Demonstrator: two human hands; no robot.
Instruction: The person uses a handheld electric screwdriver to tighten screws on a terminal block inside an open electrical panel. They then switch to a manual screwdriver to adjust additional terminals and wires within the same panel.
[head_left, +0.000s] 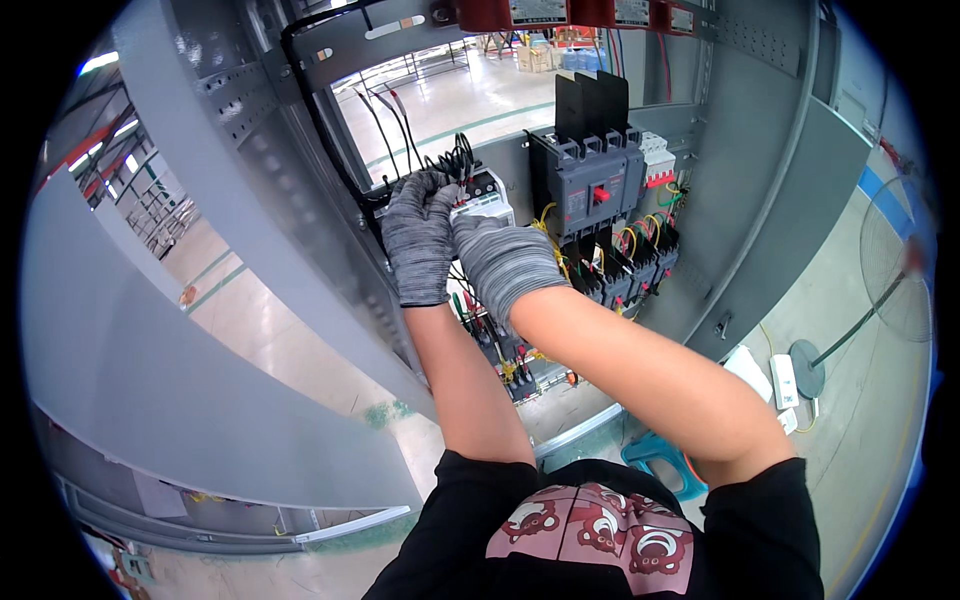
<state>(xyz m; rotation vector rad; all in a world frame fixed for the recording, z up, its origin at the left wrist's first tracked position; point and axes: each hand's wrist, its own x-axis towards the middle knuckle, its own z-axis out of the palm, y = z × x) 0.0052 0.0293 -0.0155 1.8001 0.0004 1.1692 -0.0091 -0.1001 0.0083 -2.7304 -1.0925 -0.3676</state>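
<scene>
My left hand [418, 238], in a grey knit glove, has its fingers closed at the looped black wires [455, 152] by the top left of a white and grey electrical module [487, 204]. Its fingertips are partly hidden among the wires. My right hand [507, 262], gloved the same way, is curled against the module's lower front. What its fingers hold, if anything, is hidden. To the right is a large dark grey circuit breaker [598, 190] with a red toggle, mounted in the grey metal cabinet.
Smaller breakers [640, 270] with coloured wires sit below the large one, and a white miniature breaker [656, 158] beside it. Open cabinet doors curve along the left. A teal stool [662, 462], a power strip [783, 382] and a standing fan [890, 285] stand on the floor.
</scene>
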